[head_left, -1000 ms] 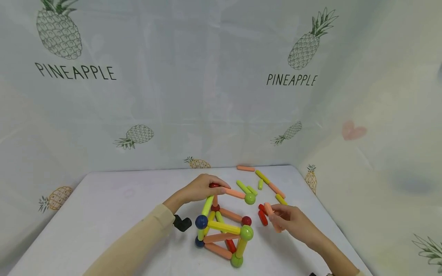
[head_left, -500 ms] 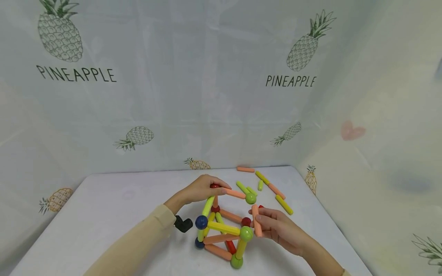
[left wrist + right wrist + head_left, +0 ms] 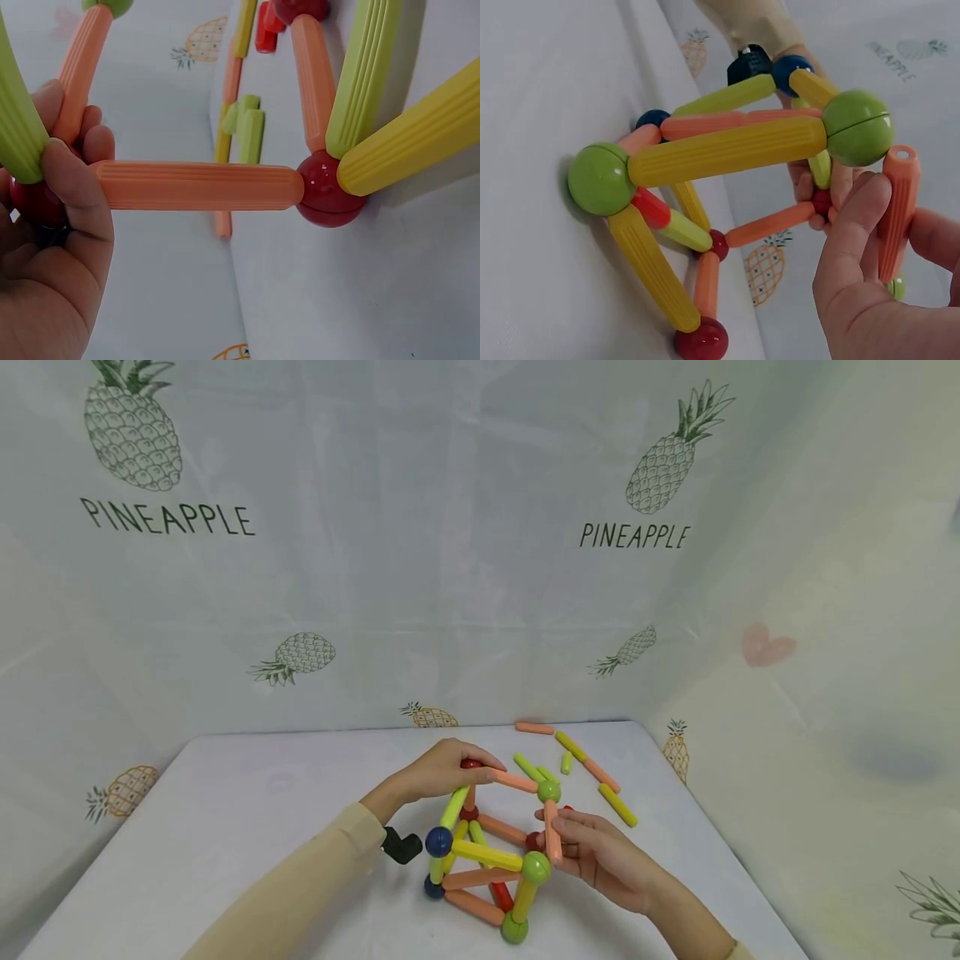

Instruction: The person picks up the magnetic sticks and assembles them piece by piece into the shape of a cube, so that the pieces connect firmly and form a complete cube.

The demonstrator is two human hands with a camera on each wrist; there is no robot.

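A cube-like frame of ribbed rods and balls stands on the table. At its far top corner my left hand [image 3: 438, 770] grips the red ball [image 3: 36, 201], fingers also around the end of an orange rod [image 3: 515, 779]. That rod reaches out to a green ball [image 3: 549, 791]. My right hand [image 3: 611, 862] pinches another orange rod [image 3: 552, 832] between thumb and fingers. Its far end meets the far green ball. In the right wrist view its near end, with a small round hole, lies right beside the near green ball [image 3: 859, 127]. A yellow rod [image 3: 727, 152] runs along the near side.
Loose rods lie at the back right, among them yellow [image 3: 618, 804], lime [image 3: 529, 767] and orange [image 3: 535, 727] ones. Red pieces [image 3: 266, 28] lie behind the frame. A patterned cloth [image 3: 480, 568] rises behind the table [image 3: 247, 827].
My right hand has carried the orange rod left, from beside the red pieces to the far green ball, turning it more upright. My left hand keeps its hold on the corner.
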